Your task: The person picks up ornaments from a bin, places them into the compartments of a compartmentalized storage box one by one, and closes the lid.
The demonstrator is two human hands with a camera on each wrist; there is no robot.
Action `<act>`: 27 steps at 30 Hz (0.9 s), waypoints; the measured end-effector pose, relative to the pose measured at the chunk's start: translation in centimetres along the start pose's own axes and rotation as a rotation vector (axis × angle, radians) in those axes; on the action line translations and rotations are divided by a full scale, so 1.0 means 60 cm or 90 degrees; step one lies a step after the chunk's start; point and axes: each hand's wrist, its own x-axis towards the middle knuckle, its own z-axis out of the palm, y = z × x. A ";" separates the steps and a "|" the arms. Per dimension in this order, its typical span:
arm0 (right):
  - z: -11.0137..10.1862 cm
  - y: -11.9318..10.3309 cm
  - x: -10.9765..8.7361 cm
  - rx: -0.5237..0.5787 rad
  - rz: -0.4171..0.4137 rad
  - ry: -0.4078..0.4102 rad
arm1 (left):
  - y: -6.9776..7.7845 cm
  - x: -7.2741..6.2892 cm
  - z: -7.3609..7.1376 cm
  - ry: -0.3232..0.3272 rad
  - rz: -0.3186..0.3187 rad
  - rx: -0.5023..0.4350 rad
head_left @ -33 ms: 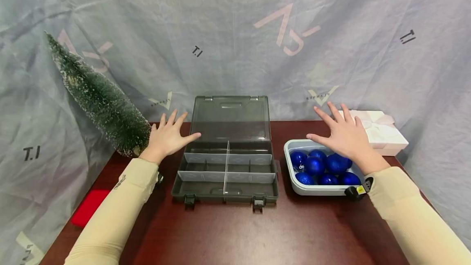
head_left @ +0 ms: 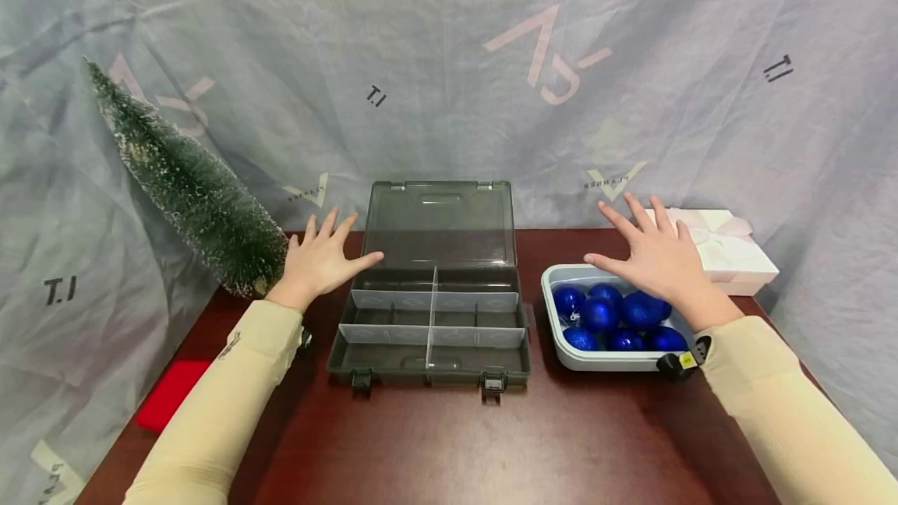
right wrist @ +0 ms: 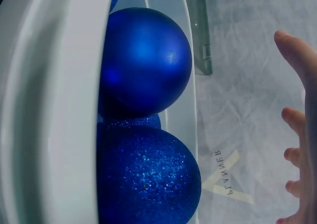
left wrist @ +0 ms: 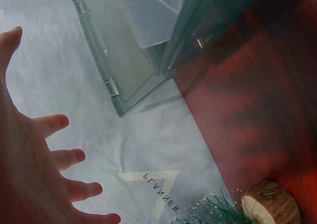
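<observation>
Fingers spread wide, my left hand (head_left: 317,262) hovers to the left of a smoky clear compartment box (head_left: 382,357) and holds nothing. The box's lid (head_left: 440,228) stands raised at the back, and pale dividers (head_left: 477,338) split the bare inside into compartments. My right hand (head_left: 655,259), also spread and holding nothing, hangs over the back right of a light grey plastic tub (head_left: 596,365). Several blue Christmas baubles (head_left: 599,316) lie in the tub. In the right wrist view one bauble (right wrist: 148,60) is satin and another (right wrist: 153,179) glittery.
At the far left a frosted miniature Christmas tree (head_left: 189,185) leans in view, its wooden base (left wrist: 272,204) showing in the left wrist view. A red flat object (head_left: 171,396) lies by my left forearm. Behind my right hand sits a white gift box (head_left: 744,263) with a ribbon bow.
</observation>
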 end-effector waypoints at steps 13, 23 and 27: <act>0.000 -0.016 0.005 0.003 -0.016 0.002 | -0.001 -0.004 -0.003 0.002 -0.001 0.000; -0.009 -0.016 -0.007 -0.012 -0.026 0.004 | 0.009 -0.012 0.001 -0.003 -0.001 -0.009; -0.006 -0.019 -0.010 -0.011 -0.037 0.028 | 0.007 -0.021 0.005 0.006 -0.003 -0.017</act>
